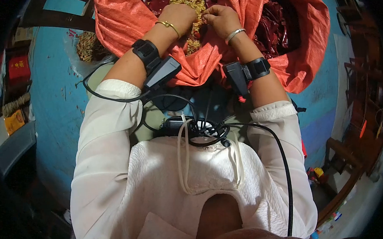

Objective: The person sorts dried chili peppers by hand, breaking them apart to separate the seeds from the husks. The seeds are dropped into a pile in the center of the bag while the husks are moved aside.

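Note:
Both hands are over an orange woven sack (197, 69) with its mouth folded open. Inside lie yellow seeds (193, 46) mixed with dark red dried chilies (159, 3). My left hand (178, 17), behind a gold-coloured bangle, is curled closed above the seeds, its fingertips mostly hidden. Across a small gap, my right hand (224, 20) has thumb and forefinger pinched together; whatever they hold is too small to make out. A silver bangle circles the right wrist. More glossy dried chilies (275, 30) fill the sack's opening on the right.
On the blue floor (56, 109) at left sits a clear plastic bag (73, 54) of brown stalks (89, 46). Black devices (162, 72) are strapped to both forearms, and a black cable (285, 175) runs over my lap. Wooden furniture (345, 154) stands at right.

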The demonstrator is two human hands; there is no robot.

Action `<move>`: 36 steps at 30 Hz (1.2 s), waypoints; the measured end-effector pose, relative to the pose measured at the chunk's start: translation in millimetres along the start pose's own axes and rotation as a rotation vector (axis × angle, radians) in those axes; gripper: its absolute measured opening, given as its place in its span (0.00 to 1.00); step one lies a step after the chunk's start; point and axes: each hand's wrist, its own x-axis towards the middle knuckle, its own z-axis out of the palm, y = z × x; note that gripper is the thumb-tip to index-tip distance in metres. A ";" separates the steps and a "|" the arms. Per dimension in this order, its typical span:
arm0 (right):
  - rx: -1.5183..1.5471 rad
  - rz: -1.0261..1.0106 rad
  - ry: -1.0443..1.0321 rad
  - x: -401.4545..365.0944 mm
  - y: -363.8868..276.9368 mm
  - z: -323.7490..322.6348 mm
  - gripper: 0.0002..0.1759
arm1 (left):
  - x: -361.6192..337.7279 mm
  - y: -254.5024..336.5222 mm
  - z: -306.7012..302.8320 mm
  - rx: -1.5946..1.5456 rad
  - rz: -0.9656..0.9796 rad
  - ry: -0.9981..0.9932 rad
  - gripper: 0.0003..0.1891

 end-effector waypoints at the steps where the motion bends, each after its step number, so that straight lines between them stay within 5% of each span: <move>1: 0.172 0.070 -0.032 1.7 2.5 1.0 0.08 | 1.1 -0.6 3.0 0.022 -0.007 0.027 0.08; 3: 0.550 0.208 -0.058 -2.3 -5.2 -3.2 0.08 | 4.0 -2.4 8.1 0.043 -0.010 0.052 0.07; 6: 0.652 0.239 -0.079 -1.1 -4.2 -5.1 0.06 | 9.4 -10.9 11.2 -0.024 -0.083 0.015 0.06; 10: 0.795 0.311 -0.070 -2.3 -16.4 -10.8 0.06 | 10.8 -26.1 1.1 -0.616 -0.049 0.181 0.09; 12: 0.866 0.370 -0.118 -5.8 -27.9 -17.4 0.07 | 8.7 -27.5 -3.8 -1.340 -0.292 -0.052 0.09; 13: 0.869 0.369 -0.117 -6.1 -31.4 -18.5 0.07 | 7.4 -27.4 -3.3 -1.479 -0.264 -0.057 0.10; 24: 1.134 0.334 -0.218 -5.9 -39.9 -18.7 0.06 | -4.8 -23.5 -14.1 -1.714 -0.305 -0.081 0.09; 36: 1.039 0.320 -0.171 -5.3 -42.1 -20.6 0.07 | -3.0 -24.6 -8.4 -1.745 -0.269 -0.100 0.10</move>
